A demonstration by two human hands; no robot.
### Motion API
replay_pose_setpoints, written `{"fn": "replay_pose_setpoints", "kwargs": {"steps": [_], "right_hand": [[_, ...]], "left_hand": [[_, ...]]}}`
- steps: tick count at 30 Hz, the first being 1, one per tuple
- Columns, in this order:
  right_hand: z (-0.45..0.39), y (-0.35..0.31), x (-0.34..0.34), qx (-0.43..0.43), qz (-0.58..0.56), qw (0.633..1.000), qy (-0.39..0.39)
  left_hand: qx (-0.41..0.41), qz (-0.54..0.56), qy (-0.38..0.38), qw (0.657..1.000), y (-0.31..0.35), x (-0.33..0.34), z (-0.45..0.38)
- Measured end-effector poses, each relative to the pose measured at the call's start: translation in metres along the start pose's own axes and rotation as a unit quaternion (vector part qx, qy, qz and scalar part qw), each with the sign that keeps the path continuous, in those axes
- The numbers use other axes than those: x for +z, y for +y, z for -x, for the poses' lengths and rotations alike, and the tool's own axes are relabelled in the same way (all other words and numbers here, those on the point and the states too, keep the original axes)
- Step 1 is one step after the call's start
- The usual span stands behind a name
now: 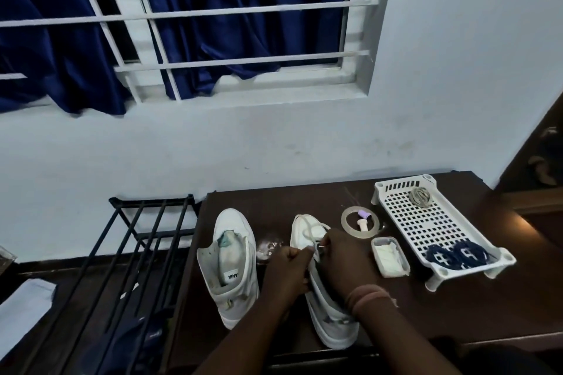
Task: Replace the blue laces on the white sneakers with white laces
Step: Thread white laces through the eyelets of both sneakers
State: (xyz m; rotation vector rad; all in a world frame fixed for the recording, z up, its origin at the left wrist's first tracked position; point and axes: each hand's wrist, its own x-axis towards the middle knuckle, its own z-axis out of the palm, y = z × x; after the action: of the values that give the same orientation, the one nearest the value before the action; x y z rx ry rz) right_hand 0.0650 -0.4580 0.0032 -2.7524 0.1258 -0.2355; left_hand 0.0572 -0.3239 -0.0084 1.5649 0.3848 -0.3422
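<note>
Dim, bluish, wide-angle edge distortion.

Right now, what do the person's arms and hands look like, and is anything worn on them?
Both forearms are bare, with no sleeves in view. The left hand wears nothing visible. The right hand has a pinkish band wound around its wrist. No gloves, rings or watch can be seen.

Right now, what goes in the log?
step: lacing right sneaker | left hand: grips white lace | right hand: pinches lace | blue laces: in tray
</note>
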Motion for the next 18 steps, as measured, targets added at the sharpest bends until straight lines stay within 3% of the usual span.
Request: {"fn": "replay_pose_setpoints", "kwargs": {"steps": [3, 6, 11, 18], "right_hand": [[-0.002, -0.001, 0.001, -0.016, -0.071, 0.997, -0.027], [-0.008, 0.002, 0.004, -0.015, -0.084, 0.995, -0.053], [-0.02, 0.017, -0.001, 0.016, -0.171, 0.981, -0.091], [-0.031, 0.029, 0.002, -0.021, -0.132, 0.984, -0.119]], "left_hand": [[0.02, -0.031, 0.027, 0.999, 0.002, 0.0, 0.002], [0.091, -0.133, 0.07, 0.985, 0.008, 0.005, 0.002], [0.164, -0.257, 0.059, 0.95, 0.011, 0.016, -0.001], [0.172, -0.413, 0.055, 0.893, 0.01, 0.014, -0.017]]}}
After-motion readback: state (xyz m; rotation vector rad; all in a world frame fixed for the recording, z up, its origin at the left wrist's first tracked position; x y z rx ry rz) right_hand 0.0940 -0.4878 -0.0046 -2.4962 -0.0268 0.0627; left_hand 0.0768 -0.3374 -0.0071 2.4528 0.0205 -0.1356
